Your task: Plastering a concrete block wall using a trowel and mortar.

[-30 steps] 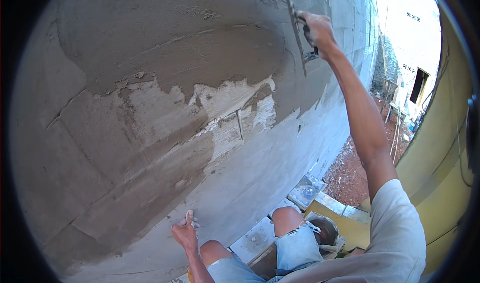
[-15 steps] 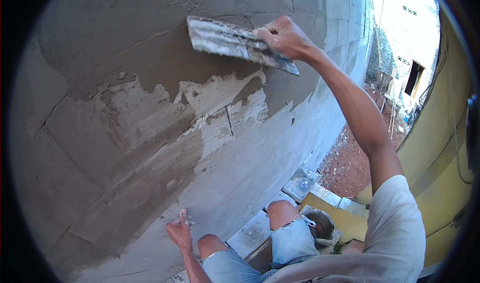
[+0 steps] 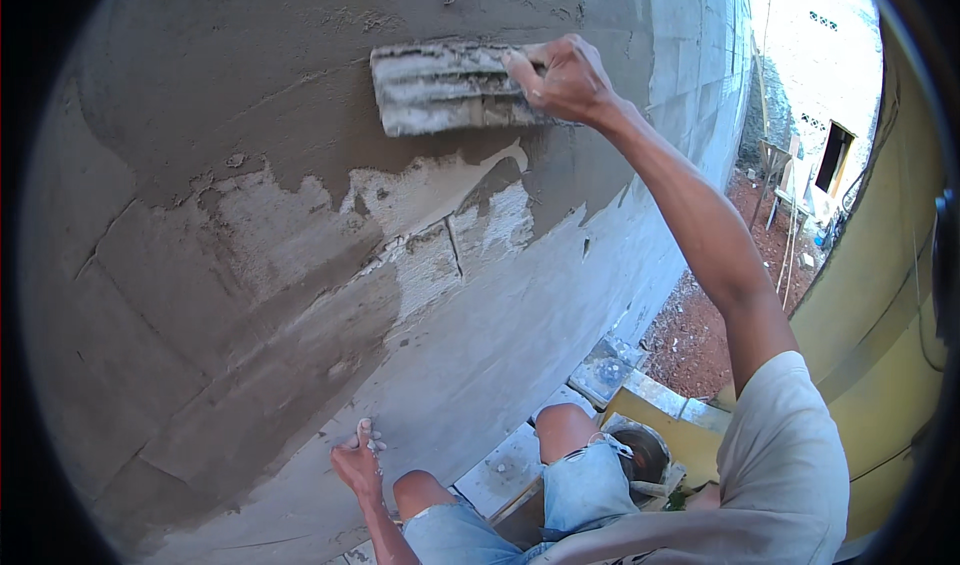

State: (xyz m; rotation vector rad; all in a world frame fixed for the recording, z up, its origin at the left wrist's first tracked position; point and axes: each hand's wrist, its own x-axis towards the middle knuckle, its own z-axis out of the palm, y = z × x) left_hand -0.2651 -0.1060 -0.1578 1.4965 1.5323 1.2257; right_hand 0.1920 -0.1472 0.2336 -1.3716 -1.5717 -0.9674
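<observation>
Up on the wall (image 3: 280, 295), my right hand (image 3: 572, 83) is closed round the handle of a plastering trowel (image 3: 440, 90). Its wide rectangular blade is caked with pale, ridged mortar and lies at the wet grey plaster (image 3: 270, 115). Beneath the blade, the plaster ends in a ragged edge, with paler, rough patches (image 3: 430, 270) and cracks showing. Low down by my left knee, my left hand (image 3: 358, 465) is curled with its thumb up, close to the wall. Mortar smears its fingers; whether anything is inside them is hidden.
Pale blocks or boards (image 3: 500, 470) run along the wall's foot by my knees. A round dark container (image 3: 640, 452) stands beside my right leg. Reddish soil (image 3: 695, 340) lies farther off, a wheelbarrow-like object (image 3: 773, 160) beyond it. A yellow wall (image 3: 880, 335) curves along the right.
The trowel's blade has tilted, showing more of its ridged back, and its left end has dropped slightly. My right arm has shifted a little left; my left hand stays about where it was.
</observation>
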